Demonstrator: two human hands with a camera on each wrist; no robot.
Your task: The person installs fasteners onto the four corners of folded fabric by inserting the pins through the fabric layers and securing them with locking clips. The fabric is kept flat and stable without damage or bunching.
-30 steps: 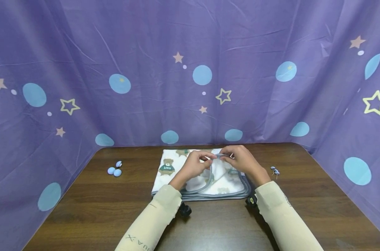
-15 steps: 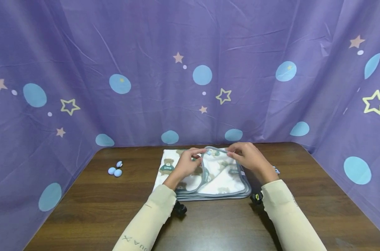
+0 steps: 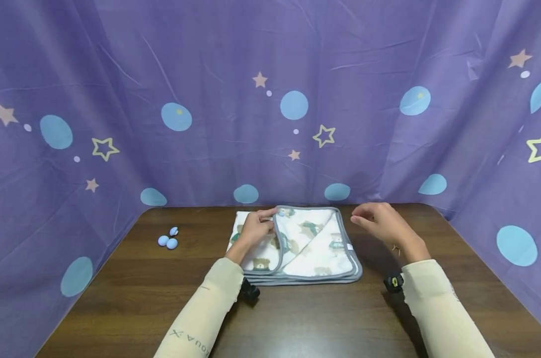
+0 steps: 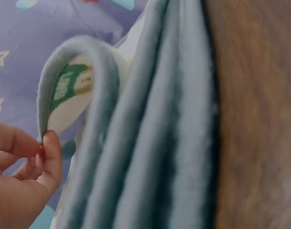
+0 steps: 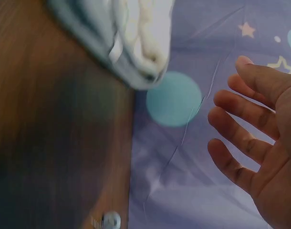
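A folded white blanket (image 3: 315, 233) with teddy-bear print and grey-blue edging lies at the middle of the table. My left hand (image 3: 255, 229) pinches the edge of its turned-back top layer between thumb and finger; in the left wrist view that edging (image 4: 83, 45) curls up from the stacked layers. A small light-blue round spot (image 3: 282, 212) shows on the cloth by the left fingertips. To the right of the blanket my right hand (image 3: 384, 223) hangs in the air, fingers loosely bent and holding nothing. In the right wrist view its fingers (image 5: 241, 124) are apart from the blanket corner (image 5: 140, 71).
Three light-blue round-headed pieces (image 3: 172, 243) lie on the table's left. Pale prongs (image 3: 396, 248) show beside the right wrist; the right wrist view has a round piece (image 5: 111, 220) with thin prongs. A purple curtain (image 3: 216, 124) hangs behind the wooden table (image 3: 131, 298).
Both hands were together at the blanket's top edge. The right hand has let go and moved right. The left hand has moved left, drawing the edge with it, and the top layer lies flatter.
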